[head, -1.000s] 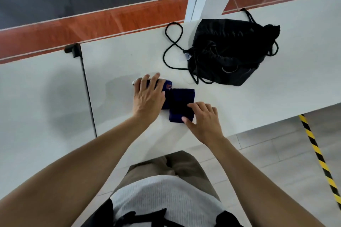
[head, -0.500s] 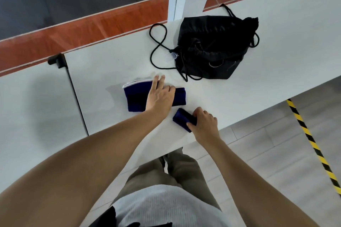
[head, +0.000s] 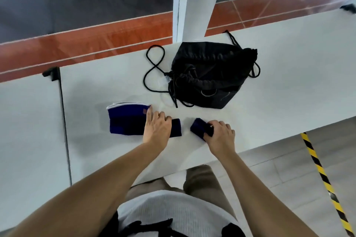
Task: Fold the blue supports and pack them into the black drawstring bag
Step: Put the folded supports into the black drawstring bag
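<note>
White table (head: 289, 75), pillar (head: 189, 2), yellow-blk floor tape (head: 319, 171), red-grey floor.

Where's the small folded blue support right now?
In the head view, the small folded support lies near the table's front edge, under the right hand's fingers, below the black drawstring bag.

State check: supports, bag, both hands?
Larger blue support: flat on the table, unfolded, under the left hand.
Small blue support: folded, gripped by the right hand.
Black drawstring bag: lying slumped, cord loose.
Left hand: open, pressing down.
Right hand: closed on the small support.
</note>
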